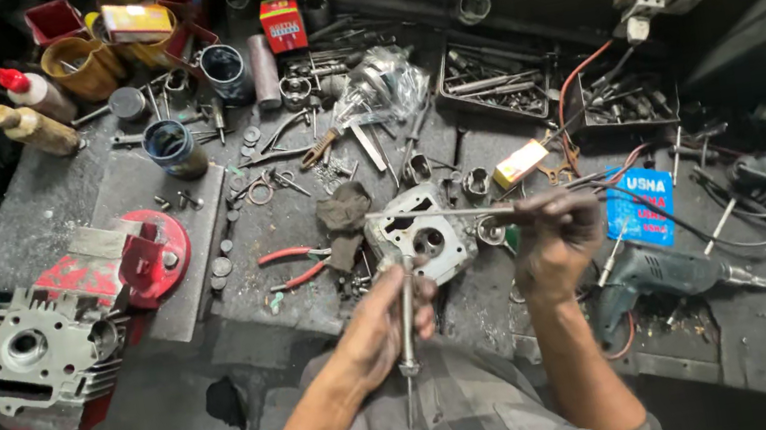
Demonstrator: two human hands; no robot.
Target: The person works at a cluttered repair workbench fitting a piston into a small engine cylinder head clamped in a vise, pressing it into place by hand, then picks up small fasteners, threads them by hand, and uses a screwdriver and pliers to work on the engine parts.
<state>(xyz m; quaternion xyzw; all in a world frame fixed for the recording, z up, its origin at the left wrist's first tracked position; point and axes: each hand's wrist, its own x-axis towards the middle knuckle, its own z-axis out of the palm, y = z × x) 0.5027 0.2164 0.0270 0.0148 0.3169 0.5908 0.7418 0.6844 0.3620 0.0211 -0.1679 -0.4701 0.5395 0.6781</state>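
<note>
At lower left of centre, the left hand point(381, 321) was closed around an upright metal tool point(405, 315) set against a small cylinder head point(421, 234) at the cluttered worktop's point(67, 196) centre. To its right, the right hand point(556, 232) pinched a thin rod point(439, 214) across it. Steady, squared alignment seemed wise.

head view, looking steeply down, close over workbench point(58, 208)
</note>
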